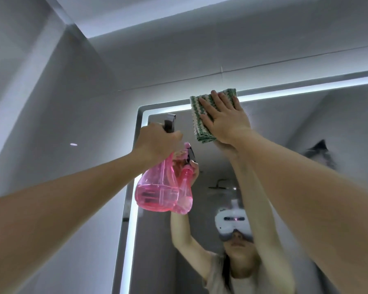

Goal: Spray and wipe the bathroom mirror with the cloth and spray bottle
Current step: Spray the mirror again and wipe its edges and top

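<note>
Pressing flat against the top edge of the mirror (263, 128), the right hand (224, 117) holds a folded cloth (198, 115) to the glass with straight, spread fingers (216, 96); nothing is curled round the cloth, which is pinned by the palm and fingers. The cloth is striped green and white, and it covers part of the lit strip that runs along the mirror's upper rim, near the mirror's top left corner.

Left of the cloth and a little lower against the mirror, the left hand (157, 143) grips the neck of a pink see-through spray bottle (157, 189), its fingers wrapped tight round the dark trigger head. The bottle hangs tilted before the mirror's left edge, with pink liquid pooled in its lower part. Faint marks show on the bottle's side, but no writing can be read, and no label or brand is legible anywhere.

The mirror reflects both raised arms, a second image of the bottle, and the person wearing a white headset. Grey wall (51, 102) surrounds the mirror on the left and above.
</note>
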Tool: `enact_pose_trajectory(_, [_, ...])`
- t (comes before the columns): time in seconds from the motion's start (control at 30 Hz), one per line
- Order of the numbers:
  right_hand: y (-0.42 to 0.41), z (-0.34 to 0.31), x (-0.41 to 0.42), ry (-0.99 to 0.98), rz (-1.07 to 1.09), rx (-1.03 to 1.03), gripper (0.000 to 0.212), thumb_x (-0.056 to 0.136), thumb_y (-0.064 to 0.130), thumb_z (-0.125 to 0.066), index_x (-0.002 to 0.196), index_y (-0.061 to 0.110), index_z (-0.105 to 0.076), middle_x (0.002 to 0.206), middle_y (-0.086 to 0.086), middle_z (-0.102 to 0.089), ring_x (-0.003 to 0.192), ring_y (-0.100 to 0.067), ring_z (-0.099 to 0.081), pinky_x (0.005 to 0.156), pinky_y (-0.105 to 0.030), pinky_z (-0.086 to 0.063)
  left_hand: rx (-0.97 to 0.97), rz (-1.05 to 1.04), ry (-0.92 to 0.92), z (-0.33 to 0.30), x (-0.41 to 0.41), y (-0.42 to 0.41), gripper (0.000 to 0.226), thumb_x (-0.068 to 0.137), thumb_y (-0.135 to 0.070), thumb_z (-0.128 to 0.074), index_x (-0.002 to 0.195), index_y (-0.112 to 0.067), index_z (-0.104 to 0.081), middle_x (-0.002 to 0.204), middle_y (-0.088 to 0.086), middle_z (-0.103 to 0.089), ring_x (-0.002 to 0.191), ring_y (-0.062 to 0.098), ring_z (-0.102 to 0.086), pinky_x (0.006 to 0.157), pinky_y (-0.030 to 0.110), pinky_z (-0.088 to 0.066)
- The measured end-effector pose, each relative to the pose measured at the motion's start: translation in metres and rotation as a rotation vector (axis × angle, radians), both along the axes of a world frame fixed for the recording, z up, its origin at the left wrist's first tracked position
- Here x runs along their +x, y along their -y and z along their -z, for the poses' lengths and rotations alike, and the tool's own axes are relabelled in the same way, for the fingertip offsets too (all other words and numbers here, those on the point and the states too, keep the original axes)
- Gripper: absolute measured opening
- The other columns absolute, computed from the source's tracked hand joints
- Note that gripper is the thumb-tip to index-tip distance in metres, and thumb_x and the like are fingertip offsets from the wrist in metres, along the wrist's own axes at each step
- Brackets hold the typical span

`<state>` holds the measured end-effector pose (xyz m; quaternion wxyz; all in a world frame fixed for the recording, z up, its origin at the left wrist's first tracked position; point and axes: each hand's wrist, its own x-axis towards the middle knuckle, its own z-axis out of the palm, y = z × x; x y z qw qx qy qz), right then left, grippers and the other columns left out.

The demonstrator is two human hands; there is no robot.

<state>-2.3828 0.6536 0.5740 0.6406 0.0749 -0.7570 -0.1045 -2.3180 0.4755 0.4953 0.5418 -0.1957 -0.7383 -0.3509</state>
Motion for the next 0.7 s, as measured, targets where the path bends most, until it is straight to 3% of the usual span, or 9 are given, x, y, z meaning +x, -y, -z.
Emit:
enact_pose_trajectory(0.17, [-0.005, 0.041, 0.003, -0.002, 0.004, -0.042, 0.055, 0.099, 0.050, -0.007, 0.150, 0.033, 0.005, 0.159, 0.000, 0.010, 0.145, -0.016, 0.012, 0.115, -0.039, 0.015, 0.053, -0.001, 0.013, 0.020, 0.002, -0.001, 0.031, 0.084, -0.021, -0.050, 0.087, 0.005, -0.066, 0.074, 0.013, -0.060, 0.054, 0.013, -0.046, 0.049, 0.021, -0.037])
enact_pose_trajectory(0.37, [-0.012, 0.122, 0.006, 0.010, 0.041, -0.027, 0.055, 0.099, 0.050, -0.006, 0.150, 0.033, 0.008, 0.158, 0.000, 0.013, 0.145, -0.016, 0.016, 0.115, -0.040, 0.016, 0.117, 0.039, 0.040, 0.078, 0.002, -0.002, 0.029, 0.084, -0.021, -0.052, 0.081, 0.004, -0.066, 0.078, 0.017, -0.067, 0.061, 0.017, -0.052, 0.061, 0.027, -0.045])
enact_pose_trajectory(0.47, [-0.013, 0.164, 0.002, 0.013, 0.007, -0.020, 0.054, 0.100, 0.047, -0.009, 0.150, 0.032, 0.004, 0.159, -0.001, 0.009, 0.145, -0.016, 0.014, 0.113, -0.037, 0.020, 0.119, 0.126, 0.091, 0.108, 0.007, -0.008, 0.028, 0.084, -0.015, -0.052, 0.059, -0.005, -0.057, 0.047, -0.003, -0.057, 0.044, 0.005, -0.048, 0.043, 0.011, -0.036])
enact_pose_trajectory(0.53, [-0.014, 0.197, -0.002, -0.026, -0.010, 0.012, 0.055, 0.098, 0.046, -0.010, 0.151, 0.029, -0.008, 0.159, -0.004, -0.003, 0.146, -0.019, 0.003, 0.112, -0.036, 0.019, 0.135, 0.158, 0.120, 0.132, 0.010, -0.014, 0.036, 0.086, -0.014, -0.052, 0.050, -0.015, -0.046, 0.029, -0.012, -0.043, 0.031, 0.000, -0.043, 0.034, 0.007, -0.028])
enact_pose_trajectory(0.7, [-0.021, 0.262, -0.009, -0.098, -0.037, 0.054, 0.053, 0.098, 0.043, -0.022, 0.148, 0.025, -0.027, 0.155, -0.010, -0.023, 0.144, -0.025, -0.018, 0.116, -0.042, 0.003, 0.193, 0.160, 0.164, 0.199, 0.011, -0.021, 0.039, 0.085, -0.015, -0.055, 0.048, -0.015, -0.043, 0.026, -0.011, -0.038, 0.029, -0.001, -0.040, 0.034, 0.008, -0.029])
